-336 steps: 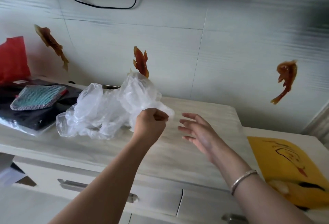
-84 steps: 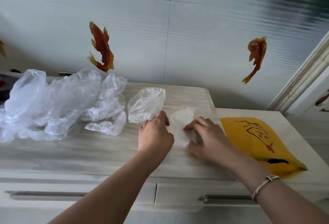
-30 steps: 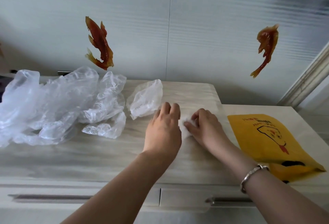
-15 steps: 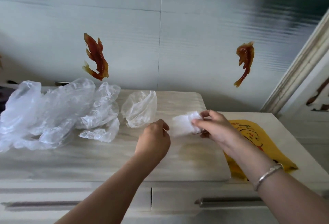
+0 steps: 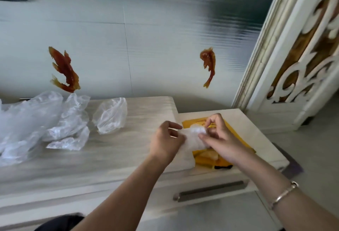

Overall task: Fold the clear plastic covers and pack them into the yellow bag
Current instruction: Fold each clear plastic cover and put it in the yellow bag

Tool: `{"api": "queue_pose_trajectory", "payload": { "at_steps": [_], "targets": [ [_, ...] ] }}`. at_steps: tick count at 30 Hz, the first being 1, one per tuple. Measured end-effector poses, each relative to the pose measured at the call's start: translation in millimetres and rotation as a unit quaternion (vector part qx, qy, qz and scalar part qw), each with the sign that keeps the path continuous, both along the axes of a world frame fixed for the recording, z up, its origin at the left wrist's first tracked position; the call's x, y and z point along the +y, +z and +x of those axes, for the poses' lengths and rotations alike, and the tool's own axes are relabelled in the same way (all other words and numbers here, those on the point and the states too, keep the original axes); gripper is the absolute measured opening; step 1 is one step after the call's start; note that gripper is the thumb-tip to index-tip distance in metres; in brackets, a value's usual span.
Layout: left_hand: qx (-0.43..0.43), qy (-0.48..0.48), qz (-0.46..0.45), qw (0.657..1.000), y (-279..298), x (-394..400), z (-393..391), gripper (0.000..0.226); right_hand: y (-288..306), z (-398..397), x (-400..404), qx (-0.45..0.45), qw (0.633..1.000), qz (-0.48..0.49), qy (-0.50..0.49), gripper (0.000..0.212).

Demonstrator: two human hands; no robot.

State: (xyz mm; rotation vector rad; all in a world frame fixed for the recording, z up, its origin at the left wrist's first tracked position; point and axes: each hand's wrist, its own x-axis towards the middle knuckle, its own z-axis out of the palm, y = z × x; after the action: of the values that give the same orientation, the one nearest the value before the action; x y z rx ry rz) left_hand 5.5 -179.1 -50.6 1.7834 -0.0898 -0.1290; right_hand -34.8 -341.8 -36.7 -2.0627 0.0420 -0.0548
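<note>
A small folded clear plastic cover (image 5: 195,136) is held between my left hand (image 5: 166,141) and my right hand (image 5: 218,136), just above the yellow bag (image 5: 227,159). The yellow bag lies flat on the lower cabinet top at the right, mostly hidden by my hands. Its near end looks slightly raised and open. A single crumpled clear cover (image 5: 111,115) lies on the wooden counter. Farther left sits a heap of clear covers (image 5: 36,124).
The counter (image 5: 110,150) steps down to a lower white cabinet top (image 5: 256,135) at the right. Drawer handles (image 5: 211,191) run along the front. Orange fish stickers (image 5: 64,71) decorate the wall. A carved white door frame (image 5: 293,56) stands at the right.
Both hands have moved right from the counter, carrying the folded cover over the yellow bag. My left hand now also touches the cover. The camera has swung to the right.
</note>
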Motion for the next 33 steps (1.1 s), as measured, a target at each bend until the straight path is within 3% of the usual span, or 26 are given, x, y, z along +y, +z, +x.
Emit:
{"api": "queue_pose_trajectory", "payload": {
  "at_steps": [3,6,8,10,12,14,16,22,27,33],
  "targets": [
    [-0.050,-0.014,0.041,0.998,-6,-19,-2,0.017,1,-7,-19,-0.050,0.998,-0.036,0.018,0.028],
    [-0.160,-0.045,0.146,0.975,-14,-34,-2,0.010,-1,-6,-46,-0.062,0.996,-0.058,-0.032,0.027],
    [-0.210,-0.109,0.276,0.932,-22,-41,-1,0.013,-4,-3,-68,-0.029,0.995,-0.065,-0.064,0.036],
    [-0.199,-0.196,0.394,0.876,-30,-49,-2,0.023,-10,-2,-92,0.046,0.992,-0.098,-0.066,0.048],
    [-0.184,-0.256,0.467,0.826,-39,-56,-2,0.032,-18,-3,-108,0.127,0.980,-0.153,-0.033,0.057],
    [-0.168,-0.277,0.505,0.800,-45,-64,-2,0.037,-29,-4,-116,0.187,0.967,-0.172,0.001,0.058],
    [-0.163,-0.260,0.512,0.802,-49,-75,1,0.037,-39,0,-118,0.214,0.961,-0.174,0.015,0.054],
    [-0.157,-0.182,0.369,0.898,-44,-79,10,0.038,-66,20,-95,0.181,0.979,-0.087,-0.023,0.041],
    [-0.160,-0.172,0.343,0.910,-50,-80,15,0.043,-86,45,-74,0.167,0.981,-0.020,-0.097,0.039],
    [-0.165,-0.194,0.360,0.897,-53,-77,19,0.047,-113,69,-68,0.249,0.936,-0.245,-0.037,0.048]
  ]
}}
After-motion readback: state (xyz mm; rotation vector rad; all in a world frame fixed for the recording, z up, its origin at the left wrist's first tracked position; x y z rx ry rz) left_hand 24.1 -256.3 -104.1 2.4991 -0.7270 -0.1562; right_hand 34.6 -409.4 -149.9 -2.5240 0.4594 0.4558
